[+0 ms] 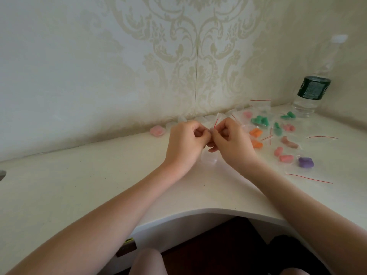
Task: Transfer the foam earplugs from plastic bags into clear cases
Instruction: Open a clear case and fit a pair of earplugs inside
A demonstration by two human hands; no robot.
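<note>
Head view, looking down on a white corner desk (pixel 99 185) against patterned wallpaper. Both hands together above the desk middle: left hand (pixel 185 143) and right hand (pixel 231 142), fingertips touching, pinching one small clear plastic bag (pixel 213 121) with a red seal line, raised just above the knuckles. Whether an earplug is inside that bag, cannot tell. Below the hands, flat on the desk, a clear case (pixel 208 158), faint and hard to read. Right of the hands, many bags of foam earplugs (pixel 260 121) scattered: green, orange, pink, and one purple pair (pixel 305 162) nearest the desk edge. Left of the hands, near the wall, a pink-filled case (pixel 157 130). Far right of the hands, in the corner, a water bottle (pixel 311 92) with dark green label, standing upright.
</note>
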